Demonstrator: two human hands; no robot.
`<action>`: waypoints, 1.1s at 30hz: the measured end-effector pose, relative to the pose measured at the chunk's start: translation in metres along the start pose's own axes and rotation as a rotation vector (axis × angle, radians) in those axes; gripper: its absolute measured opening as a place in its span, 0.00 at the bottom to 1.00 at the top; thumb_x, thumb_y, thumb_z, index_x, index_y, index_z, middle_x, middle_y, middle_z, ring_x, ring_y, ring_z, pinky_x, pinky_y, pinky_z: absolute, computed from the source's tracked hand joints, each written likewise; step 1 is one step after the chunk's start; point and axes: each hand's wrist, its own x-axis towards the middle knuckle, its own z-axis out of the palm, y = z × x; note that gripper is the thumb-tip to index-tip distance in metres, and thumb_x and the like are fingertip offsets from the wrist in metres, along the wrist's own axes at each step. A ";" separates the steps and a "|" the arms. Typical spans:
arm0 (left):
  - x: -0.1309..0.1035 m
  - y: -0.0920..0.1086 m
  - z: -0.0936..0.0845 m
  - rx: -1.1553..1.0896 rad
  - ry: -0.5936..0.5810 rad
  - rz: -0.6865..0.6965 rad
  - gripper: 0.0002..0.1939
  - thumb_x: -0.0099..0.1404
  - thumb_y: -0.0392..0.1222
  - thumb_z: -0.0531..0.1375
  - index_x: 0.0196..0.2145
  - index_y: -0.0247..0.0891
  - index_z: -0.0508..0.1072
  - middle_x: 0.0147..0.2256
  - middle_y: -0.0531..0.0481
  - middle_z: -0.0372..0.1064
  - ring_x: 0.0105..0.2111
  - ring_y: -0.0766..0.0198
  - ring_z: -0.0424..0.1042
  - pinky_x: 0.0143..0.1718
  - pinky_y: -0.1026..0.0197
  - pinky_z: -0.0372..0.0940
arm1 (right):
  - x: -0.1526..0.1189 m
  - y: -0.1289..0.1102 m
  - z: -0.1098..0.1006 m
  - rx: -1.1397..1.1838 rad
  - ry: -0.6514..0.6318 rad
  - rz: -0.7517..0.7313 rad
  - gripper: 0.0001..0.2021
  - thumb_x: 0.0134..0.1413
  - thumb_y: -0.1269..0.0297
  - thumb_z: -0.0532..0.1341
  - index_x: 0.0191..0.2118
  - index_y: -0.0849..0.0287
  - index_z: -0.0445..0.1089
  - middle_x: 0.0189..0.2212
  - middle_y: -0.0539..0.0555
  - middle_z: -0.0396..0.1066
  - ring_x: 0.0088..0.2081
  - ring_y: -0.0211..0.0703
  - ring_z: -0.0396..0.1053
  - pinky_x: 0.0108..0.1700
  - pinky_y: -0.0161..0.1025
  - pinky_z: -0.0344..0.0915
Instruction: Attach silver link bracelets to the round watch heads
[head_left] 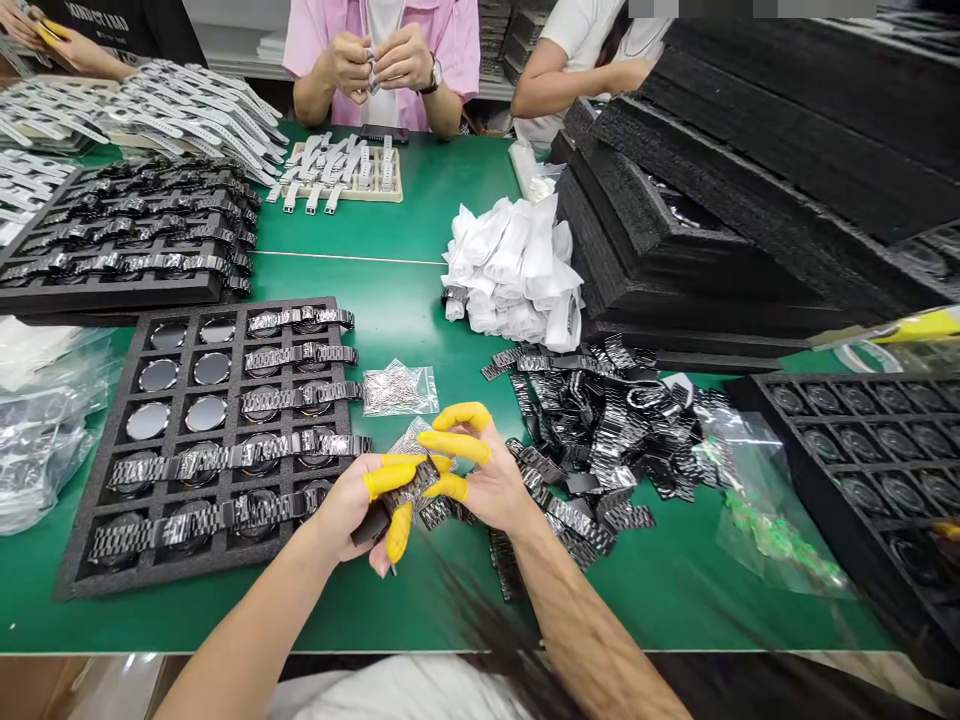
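My left hand (379, 505), with yellow finger covers, holds a black metal watch strap (414, 484) and a dark piece close to the palm. My right hand (472, 465), also in yellow finger covers, has its fingers curled at the strap's right end; whether they grip it is hard to tell. Just behind the hands lies a clear bag of small metal pins (397, 388). To the left, a black foam tray (101, 460) holds round watch faces (206, 413), several with black straps. A heap of black metal straps (600, 420) spreads to the right of my right hand.
White wrapped pieces (517, 270) are piled behind the strap heap. Tall stacked black foam trays (637, 250) stand at the right. More strapped watches (135, 225) fill a stack at the left. Across the green table (352, 290), a person in pink works near a beige tray (388, 185).
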 end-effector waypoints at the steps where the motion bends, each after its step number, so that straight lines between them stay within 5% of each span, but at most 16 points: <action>1: 0.001 -0.002 0.000 -0.004 -0.021 0.004 0.25 0.73 0.53 0.59 0.51 0.25 0.77 0.15 0.48 0.73 0.07 0.63 0.63 0.07 0.68 0.53 | -0.001 0.001 0.000 0.022 -0.037 -0.004 0.13 0.63 0.50 0.71 0.51 0.45 0.81 0.50 0.57 0.70 0.46 0.48 0.74 0.46 0.49 0.77; 4: -0.003 0.001 0.006 0.081 -0.084 0.086 0.30 0.72 0.60 0.57 0.53 0.28 0.79 0.26 0.42 0.81 0.17 0.59 0.75 0.14 0.65 0.65 | -0.003 0.001 -0.001 0.162 -0.046 -0.012 0.08 0.65 0.50 0.69 0.44 0.43 0.82 0.55 0.56 0.74 0.54 0.54 0.74 0.55 0.56 0.73; 7: -0.027 0.028 0.011 0.574 0.037 0.258 0.28 0.71 0.58 0.62 0.59 0.38 0.78 0.53 0.37 0.81 0.48 0.48 0.82 0.45 0.51 0.78 | -0.002 -0.004 -0.002 0.399 0.046 0.023 0.06 0.61 0.49 0.72 0.39 0.41 0.83 0.49 0.54 0.79 0.56 0.57 0.74 0.60 0.62 0.70; 9: -0.054 0.056 0.004 1.097 0.360 0.362 0.25 0.72 0.53 0.63 0.62 0.43 0.76 0.61 0.40 0.75 0.60 0.46 0.74 0.63 0.44 0.70 | 0.002 -0.009 -0.004 0.585 0.078 0.068 0.05 0.60 0.50 0.73 0.38 0.40 0.83 0.38 0.52 0.81 0.49 0.56 0.77 0.57 0.63 0.71; 11: -0.082 0.087 -0.017 1.586 0.816 0.361 0.23 0.75 0.49 0.58 0.62 0.38 0.76 0.62 0.37 0.73 0.63 0.44 0.70 0.69 0.39 0.62 | 0.006 -0.014 -0.005 0.768 0.121 0.145 0.04 0.61 0.50 0.73 0.38 0.40 0.82 0.27 0.49 0.78 0.38 0.50 0.77 0.51 0.60 0.74; 13: -0.107 0.114 -0.047 1.954 1.096 0.089 0.22 0.74 0.42 0.54 0.57 0.31 0.79 0.58 0.31 0.74 0.62 0.39 0.69 0.67 0.36 0.63 | 0.010 -0.020 -0.007 0.891 0.183 0.236 0.06 0.61 0.49 0.73 0.36 0.41 0.81 0.23 0.48 0.74 0.30 0.45 0.73 0.44 0.55 0.75; 15: -0.122 0.137 -0.076 2.149 1.067 -0.254 0.19 0.71 0.41 0.56 0.52 0.31 0.82 0.54 0.30 0.76 0.58 0.37 0.71 0.62 0.37 0.67 | 0.011 -0.025 -0.009 0.952 0.239 0.314 0.09 0.59 0.48 0.74 0.34 0.43 0.80 0.21 0.48 0.72 0.26 0.43 0.70 0.36 0.49 0.73; 18: -0.125 0.159 -0.103 2.263 0.944 -0.406 0.19 0.69 0.45 0.60 0.50 0.33 0.83 0.53 0.31 0.76 0.55 0.36 0.73 0.54 0.41 0.72 | 0.010 -0.031 -0.009 0.992 0.275 0.383 0.13 0.57 0.47 0.75 0.32 0.47 0.77 0.21 0.47 0.71 0.21 0.40 0.67 0.27 0.42 0.69; 21: -0.120 0.171 -0.109 2.424 0.782 -0.467 0.15 0.66 0.45 0.61 0.42 0.32 0.83 0.46 0.31 0.77 0.53 0.35 0.73 0.51 0.42 0.73 | 0.010 -0.034 -0.007 1.038 0.280 0.436 0.14 0.58 0.48 0.74 0.33 0.49 0.74 0.22 0.45 0.70 0.17 0.37 0.64 0.21 0.37 0.65; 24: -0.124 0.178 -0.115 2.390 0.727 -0.322 0.14 0.65 0.45 0.59 0.39 0.34 0.82 0.43 0.33 0.78 0.50 0.38 0.76 0.54 0.43 0.71 | 0.011 -0.036 -0.005 1.102 0.255 0.479 0.16 0.58 0.48 0.74 0.34 0.51 0.71 0.21 0.44 0.70 0.14 0.34 0.60 0.16 0.32 0.62; 28: -0.140 0.178 -0.121 2.031 0.952 -0.021 0.16 0.64 0.53 0.61 0.40 0.38 0.77 0.42 0.36 0.79 0.48 0.38 0.77 0.54 0.40 0.72 | 0.010 -0.035 0.001 1.156 0.108 0.553 0.20 0.59 0.45 0.73 0.34 0.54 0.68 0.19 0.43 0.70 0.12 0.32 0.58 0.14 0.31 0.61; 31: -0.135 0.165 -0.101 1.497 1.112 0.361 0.19 0.61 0.57 0.67 0.39 0.41 0.69 0.42 0.40 0.80 0.45 0.43 0.80 0.50 0.41 0.75 | 0.007 -0.034 0.012 1.183 -0.010 0.622 0.20 0.60 0.46 0.72 0.33 0.56 0.68 0.21 0.45 0.73 0.12 0.31 0.59 0.15 0.31 0.62; 33: -0.113 0.147 -0.072 1.028 0.985 0.638 0.22 0.64 0.59 0.67 0.41 0.43 0.64 0.44 0.42 0.81 0.41 0.50 0.82 0.42 0.48 0.78 | 0.006 -0.033 0.022 1.183 -0.043 0.671 0.20 0.60 0.46 0.72 0.33 0.56 0.67 0.21 0.46 0.74 0.13 0.31 0.61 0.15 0.30 0.62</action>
